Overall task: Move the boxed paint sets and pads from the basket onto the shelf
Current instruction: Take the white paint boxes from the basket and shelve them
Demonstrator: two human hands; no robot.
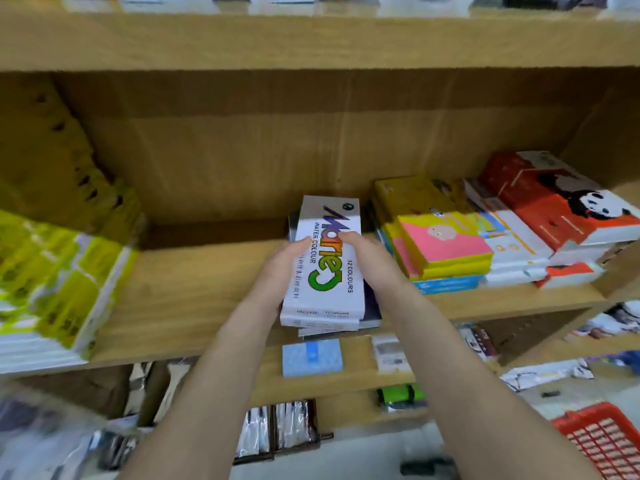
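Note:
A white boxed water colour set (325, 271) with rainbow lettering tops a small stack of boxes and dark pads (370, 306) resting on the wooden shelf (194, 306). My left hand (277, 271) grips the stack's left side. My right hand (374, 261) grips its right side, fingertips on the top box. The stack lies lengthwise, its near end overhanging the shelf's front edge. The red basket (602, 441) shows at the bottom right corner; its contents are out of sight.
Right of the stack lie piles of yellow, pink and blue boxes (443, 247) and red panda boxes (561, 206). Yellow-green packs (52, 285) fill the shelf's left end. Lower shelves hold a blue pad (311, 356) and packets.

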